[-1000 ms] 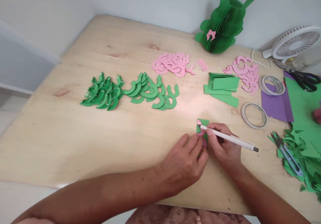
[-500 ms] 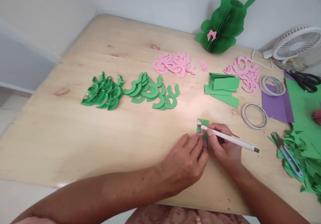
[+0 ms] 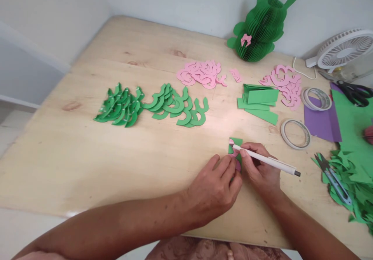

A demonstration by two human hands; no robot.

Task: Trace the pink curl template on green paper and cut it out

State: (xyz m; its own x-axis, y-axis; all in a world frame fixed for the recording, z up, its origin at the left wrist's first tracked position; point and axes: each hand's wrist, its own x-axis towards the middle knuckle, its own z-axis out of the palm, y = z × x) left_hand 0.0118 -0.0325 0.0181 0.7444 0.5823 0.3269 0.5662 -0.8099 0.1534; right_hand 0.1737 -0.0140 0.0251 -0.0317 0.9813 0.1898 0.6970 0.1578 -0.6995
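My right hand (image 3: 260, 166) grips a white pen (image 3: 271, 161), its tip at the edge of a pink paper cutout (image 3: 234, 151). The cutout lies on a small green paper strip (image 3: 238, 141). My left hand (image 3: 217, 184) presses both down with bent fingers, hiding their lower part. Folded green paper strips (image 3: 262, 98) lie beyond my right hand. Farther left are a pile of curved green cutouts (image 3: 182, 106) and a pile of green cutouts with pale marks (image 3: 121, 106).
Pink cutouts (image 3: 201, 74) lie behind the green ones. A green honeycomb paper figure (image 3: 264, 30) stands by the wall. To the right are tape rolls (image 3: 295, 135), purple paper (image 3: 322, 124), thread snips (image 3: 333, 178) on green scraps (image 3: 357, 182), black-handled scissors (image 3: 354, 93) and a fan (image 3: 346, 50).
The pen's tip has shifted very slightly along the pink cutout. My left hand holds its place, and the things around are unmoved.
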